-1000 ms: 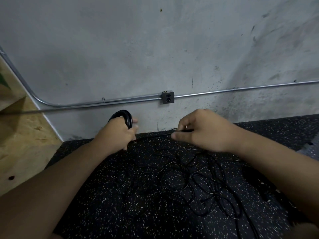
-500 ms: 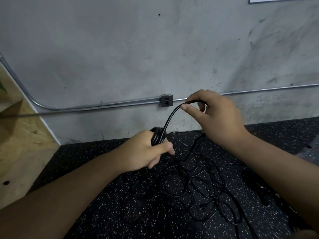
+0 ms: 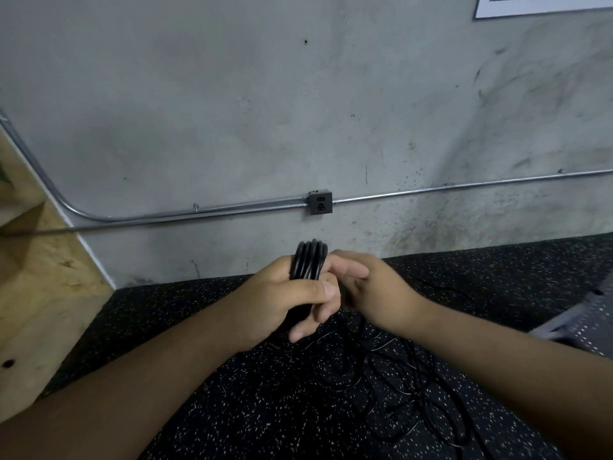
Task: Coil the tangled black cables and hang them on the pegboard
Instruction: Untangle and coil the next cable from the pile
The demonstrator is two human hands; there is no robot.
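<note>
gripping the coil (image 3: pixel 309 260) upright, loops pointing up, left hand (image 3: pixel 282 300) clamped round it; right hand (image 3: pixel 371 290) touching it, grip unclear.

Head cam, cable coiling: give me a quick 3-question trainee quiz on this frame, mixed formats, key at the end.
1. Multiple choice: which hand grips the coil?
A. the left hand
B. the right hand
C. neither; it lies on the floor
2. True or false: loose cable lies tangled on the speckled floor below the hands.
3. Fill in: the outlet box on the wall sits on a metal ____ running along it.

Key: 1 A. 2 true. 3 pipe. The right hand's fingers touch the coil's side; whether they pinch a strand cannot be told.
</note>
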